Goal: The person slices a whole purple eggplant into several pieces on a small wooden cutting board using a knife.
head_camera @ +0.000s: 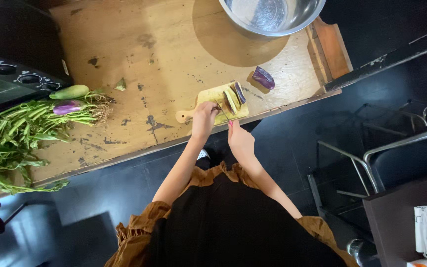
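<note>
Slicing eggplant on a small wooden cutting board (208, 97) at the near edge of a worn wooden table (139, 54).

Far to the left of the fingers lay leafy greens (11, 133), with a green cucumber (69, 92) and a small purple eggplant (66, 107) on them. The left hand (204, 120) pressed curled fingers onto the board beside the eggplant slices (233, 97). The right hand (240, 141) was closed around a knife (222, 111) whose blade reached up to the slices just beyond the fingertips. Right of both hands sat a cut eggplant piece (263, 77), and farther beyond it a metal bowl (271, 15).
</note>
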